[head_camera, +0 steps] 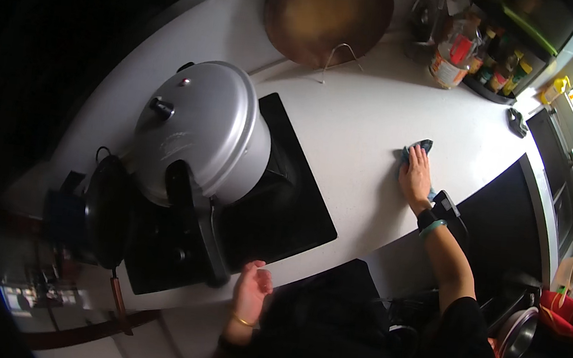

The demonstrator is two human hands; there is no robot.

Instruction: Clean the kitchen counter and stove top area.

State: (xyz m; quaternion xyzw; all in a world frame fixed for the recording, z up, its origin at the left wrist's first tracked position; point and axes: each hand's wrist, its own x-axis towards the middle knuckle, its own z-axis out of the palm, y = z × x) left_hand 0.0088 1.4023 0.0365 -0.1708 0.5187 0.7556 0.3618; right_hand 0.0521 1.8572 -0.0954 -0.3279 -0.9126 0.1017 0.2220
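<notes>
My right hand [415, 175] presses palm down on a dark blue-green cloth [426, 144] against the white countertop [343, 127]. Part of the cloth shows beyond the fingertips and beside the wrist; the rest is hidden underneath. My left hand [252, 292] hovers by the counter's front edge with loosely curled fingers and nothing in it. Near it is the black long handle [208, 244] of a silver pressure cooker [203, 129]. The lidded cooker stands on a black glass hob [292, 226], left of the cloth.
A round wooden chopping board [328, 17] leans on the back wall in a wire stand [337, 59]. Behind the right hand stand a large plastic bottle [450, 65] and several condiment bottles [503, 75]. A dark frying pan [110, 214] is at the left, with a metal bowl [520, 333] at lower right.
</notes>
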